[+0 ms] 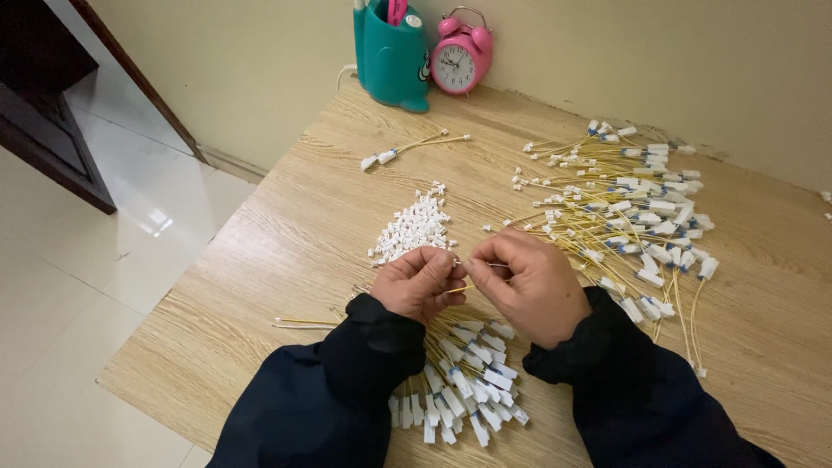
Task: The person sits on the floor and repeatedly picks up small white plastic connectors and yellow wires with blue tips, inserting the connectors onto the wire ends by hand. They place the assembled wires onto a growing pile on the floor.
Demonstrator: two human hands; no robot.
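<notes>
Both hands meet mid-table: the left hand [420,282] and right hand [529,282] each pinch one thin yellow wire [462,289] between fingertips. It sits just below a heap of tiny white plastic caps [414,227] on the grainy wooden table [295,251].

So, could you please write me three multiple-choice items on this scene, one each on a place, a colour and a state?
1. Where is the pile of loose white caps?
A. beyond the left hand
B. on the floor
C. inside the teal holder

2. What colour is the alarm clock?
A. black
B. pink
C. green

3. What are the left hand and right hand doing?
A. lying flat, apart
B. gripping the clock
C. pinching one yellow cable between them

Answers: 1 A, the caps lie on the table just past the left hand; 2 B, its case and bells are pink; 3 C, both sets of fingertips meet on the thin cable.
</notes>
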